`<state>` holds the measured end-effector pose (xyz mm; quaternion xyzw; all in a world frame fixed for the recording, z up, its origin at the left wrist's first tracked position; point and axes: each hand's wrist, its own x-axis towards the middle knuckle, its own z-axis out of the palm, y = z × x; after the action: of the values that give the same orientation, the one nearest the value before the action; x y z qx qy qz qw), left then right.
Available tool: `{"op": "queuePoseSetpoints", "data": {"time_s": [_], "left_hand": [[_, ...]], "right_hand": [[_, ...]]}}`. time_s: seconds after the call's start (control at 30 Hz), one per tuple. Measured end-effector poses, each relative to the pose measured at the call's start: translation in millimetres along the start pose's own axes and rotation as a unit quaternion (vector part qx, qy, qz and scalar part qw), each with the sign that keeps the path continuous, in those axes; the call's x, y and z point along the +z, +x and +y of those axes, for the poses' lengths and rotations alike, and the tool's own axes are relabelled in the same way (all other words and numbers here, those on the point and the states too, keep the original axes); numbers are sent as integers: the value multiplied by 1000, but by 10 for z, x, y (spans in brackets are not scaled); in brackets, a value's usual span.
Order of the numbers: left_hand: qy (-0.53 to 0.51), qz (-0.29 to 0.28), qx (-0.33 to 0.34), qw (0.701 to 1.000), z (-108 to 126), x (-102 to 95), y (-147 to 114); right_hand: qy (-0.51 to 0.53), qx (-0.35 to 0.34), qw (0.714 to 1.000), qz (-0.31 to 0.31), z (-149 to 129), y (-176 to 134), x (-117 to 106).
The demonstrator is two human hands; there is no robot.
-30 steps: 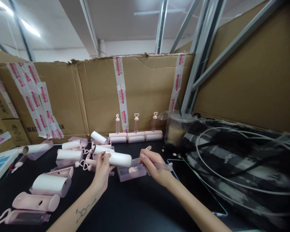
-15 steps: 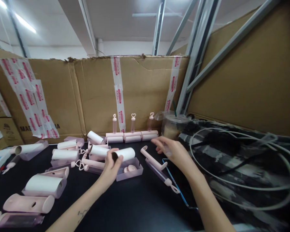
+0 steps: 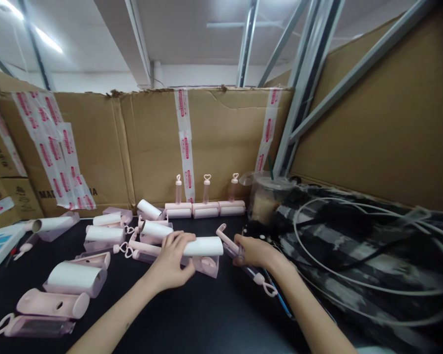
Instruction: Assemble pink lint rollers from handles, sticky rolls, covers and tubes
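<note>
A white paper roll [image 3: 205, 246], like a lint-roller refill, lies in my left hand [image 3: 174, 256]. Its fingers wrap over the roll's left end, and the thumb reaches the front wall of a pale purple tray [image 3: 211, 269]. The roll sits at the tray's upper rim, over a pink round piece [image 3: 207, 263]. Right of the tray, my right hand [image 3: 254, 251] closes around the lower end of a pink bracket [image 3: 228, 238]. That end is hidden by the fingers. Beneath it lies a clear tube with a pink loop handle [image 3: 259, 279], close to the same fingertips.
Several trays with white rolls [image 3: 74, 276] lie to the left, beside a pink cover [image 3: 51, 303] and clear tubes [image 3: 40, 326]. Pink assembled rollers [image 3: 205, 209] line the cardboard wall [image 3: 147, 147]. A drink cup [image 3: 265, 201] and a white cable [image 3: 369, 290] are at right.
My left hand has brought the white roll right and down onto the tray, turning it level. My right hand has come down and closed on the pink bracket.
</note>
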<state>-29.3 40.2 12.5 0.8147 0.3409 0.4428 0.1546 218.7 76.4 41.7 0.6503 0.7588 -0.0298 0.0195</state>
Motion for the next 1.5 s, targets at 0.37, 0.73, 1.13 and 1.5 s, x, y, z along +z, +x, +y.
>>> {"op": "queuePoseSetpoints", "data": {"time_s": [0.37,0.73,1.13,1.5], "left_hand": [[168,-114,48,978,74,46,-6],[320,-220,-29,921,736,-544,-785],[454,-14,-16,891,125,-673,-1626],[476,117,-65,869,39,-355,-1569]], "right_hand": [[-10,-44,999,17,15,64,18],[66,-289,948,119,-680,-252,-379],[7,-528,841,118,-2051,101,118],[210,-424,873,120,-1417,-221,97]]}}
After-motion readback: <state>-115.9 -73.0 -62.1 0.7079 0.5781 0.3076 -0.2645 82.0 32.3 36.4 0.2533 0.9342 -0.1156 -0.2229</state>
